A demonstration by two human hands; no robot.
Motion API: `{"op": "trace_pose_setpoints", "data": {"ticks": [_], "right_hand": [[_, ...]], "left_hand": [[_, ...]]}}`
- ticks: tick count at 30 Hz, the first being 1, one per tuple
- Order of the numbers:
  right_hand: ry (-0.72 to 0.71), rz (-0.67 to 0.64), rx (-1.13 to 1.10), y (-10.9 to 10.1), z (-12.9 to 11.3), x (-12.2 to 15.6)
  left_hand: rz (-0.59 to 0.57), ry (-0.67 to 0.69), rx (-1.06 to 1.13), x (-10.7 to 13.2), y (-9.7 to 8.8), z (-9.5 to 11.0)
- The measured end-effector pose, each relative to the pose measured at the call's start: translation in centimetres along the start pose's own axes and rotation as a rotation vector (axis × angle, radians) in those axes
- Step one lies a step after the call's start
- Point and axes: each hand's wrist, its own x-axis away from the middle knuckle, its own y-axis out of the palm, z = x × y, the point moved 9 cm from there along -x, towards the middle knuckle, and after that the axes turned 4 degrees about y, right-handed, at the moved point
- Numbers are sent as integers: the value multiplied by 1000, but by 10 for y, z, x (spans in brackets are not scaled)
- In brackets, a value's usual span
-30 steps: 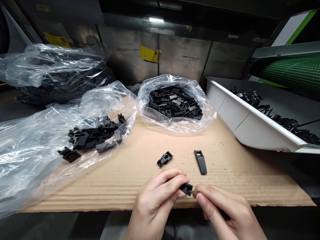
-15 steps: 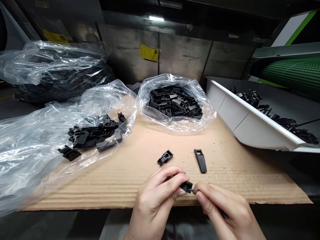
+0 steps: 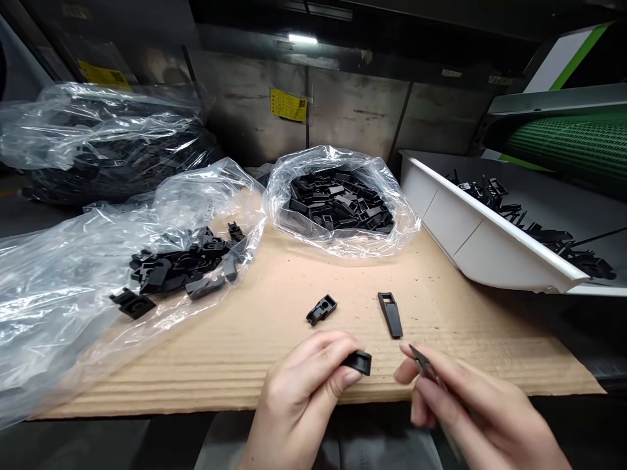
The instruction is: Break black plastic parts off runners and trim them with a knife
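Note:
Near the front edge of the cardboard, my left hand (image 3: 308,385) is closed around a small black plastic part (image 3: 361,363), whose hollow end sticks out past thumb and forefinger. My right hand (image 3: 470,405), to the right and apart from that part, grips a craft knife (image 3: 422,362) with its pointed metal blade facing up and left. The knife's handle is mostly hidden by the fingers. Just beyond my hands lie two loose pieces: a short black clip-like part (image 3: 322,310) and a longer tapered black part (image 3: 390,314) with a square opening at its far end.
An open clear bag (image 3: 406,225) of black parts stands at the back middle. At left, another clear plastic bag (image 3: 63,287) holds a pile of black parts (image 3: 183,264). A white bin (image 3: 494,245) with black pieces stands at right. Cardboard (image 3: 235,352) covers the table.
My right hand has drawn the knife away from the black part, rightward, and the blade now points up. My left hand still holds the part, its hollow end turned more toward me.

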Motion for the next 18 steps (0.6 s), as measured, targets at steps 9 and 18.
{"op": "trace_pose_setpoints", "data": {"ticks": [9,18], "right_hand": [[-215,-12,460,20,-16,-2],[-187,-13,527,23,-15,-7]], "left_hand": [[21,31,-48,0,1,3],[11,40,-61,4,-2,-2]]}}
